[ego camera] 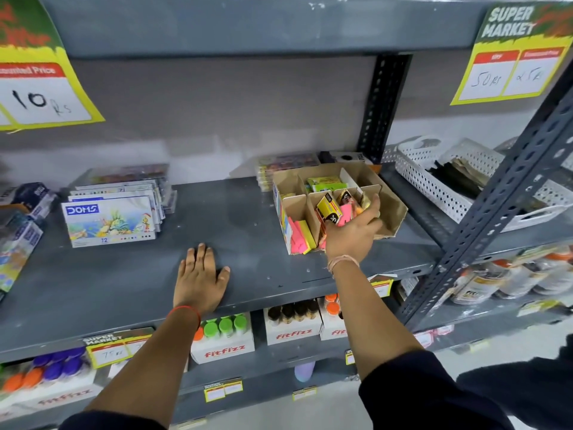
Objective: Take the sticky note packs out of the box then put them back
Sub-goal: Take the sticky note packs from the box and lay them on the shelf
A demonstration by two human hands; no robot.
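Note:
A brown cardboard box (389, 193) with dividers stands on the grey shelf (242, 231), right of centre. Its compartments hold sticky note packs: pink and yellow ones (300, 237) at the front left, a green one (328, 184) at the back. My right hand (352, 231) reaches into the box's front middle compartment, its fingers closed around several yellow, black and pink packs (333, 211). My left hand (201, 274) lies flat on the shelf, palm down, fingers apart, holding nothing.
Stacked DOMS colour boxes (108, 220) stand at the shelf's left. White perforated baskets (440, 178) sit to the right, behind a slanted metal upright (483, 197). Fitfizz bottle cartons (223, 342) fill the shelf below. Price signs hang above.

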